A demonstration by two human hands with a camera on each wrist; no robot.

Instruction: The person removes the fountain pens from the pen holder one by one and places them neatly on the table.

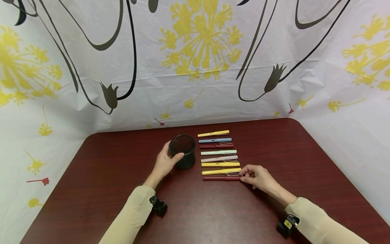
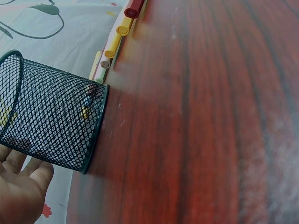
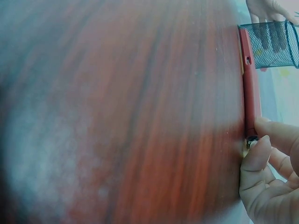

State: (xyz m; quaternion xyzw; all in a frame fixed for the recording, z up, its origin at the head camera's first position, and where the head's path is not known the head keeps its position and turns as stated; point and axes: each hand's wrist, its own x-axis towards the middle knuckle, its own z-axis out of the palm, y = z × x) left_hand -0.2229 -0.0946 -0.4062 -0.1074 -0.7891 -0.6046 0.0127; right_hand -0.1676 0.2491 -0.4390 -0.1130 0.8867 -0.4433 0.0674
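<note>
My left hand (image 1: 164, 163) holds a black wire-mesh pen cup (image 1: 186, 159) by its left side, the thumb across the near wall. In the left wrist view the mesh cup (image 2: 51, 112) has its base at the tabletop, and the fingers (image 2: 41, 175) lie against its wall. To the right of the cup lies a row of several capped pens. Nearest me is a dark red pen (image 1: 220, 178); the thumb and fingertips of my right hand (image 1: 259, 178) pinch its right end. In the right wrist view this dark red pen (image 3: 251, 95) extends away from the fingers.
Beyond the dark red pen lie yellow pens (image 1: 220, 164), a pale lilac pen (image 1: 217, 159), a mint green pen (image 1: 217, 153), another dark red pen (image 1: 216, 146), a blue pen (image 1: 214, 140) and a far yellow pen (image 1: 213, 134). A patterned white sheet (image 1: 137, 115) hangs behind the brown table (image 1: 100, 189).
</note>
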